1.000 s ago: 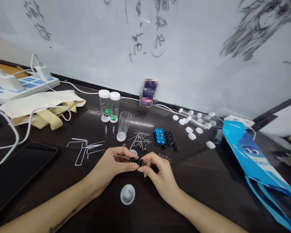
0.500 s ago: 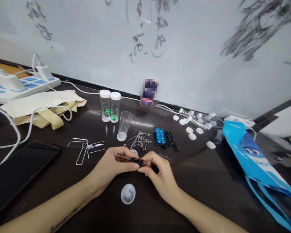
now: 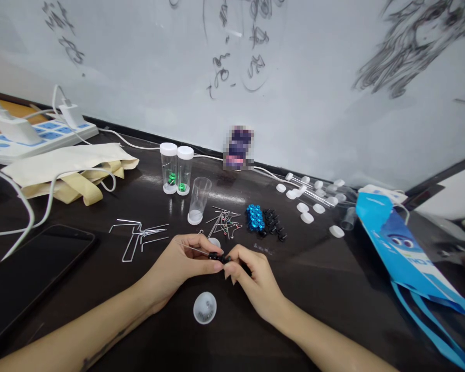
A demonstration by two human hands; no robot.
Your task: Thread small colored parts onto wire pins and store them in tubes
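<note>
Where the hands met: lower centre of the frame, above the table (image 3: pixel 333 289).
Left hand (image 3: pixel 176 261): thumb and forefinger pinched shut on a pin (image 3: pixel 196 250), its shaft running left.
Right hand (image 3: pixel 251 274): fingertips closed on black beads (image 3: pixel 217 256) strung at the pin's right end.
Below: white cap (image 3: pixel 204 308), lying loose.
Above: open vial (image 3: pixel 199 200), two capped vials (image 3: pixel 176 168), spare pins (image 3: pixel 225 219), blue beads (image 3: pixel 254 217), black pile (image 3: pixel 273 223).
Lower left: phone (image 3: pixel 27 274), screen dark.
Risk: beads likely to slide off and roll among the piles, should either pinch slacken; pin tip might prick a finger if pushed askew.
</note>
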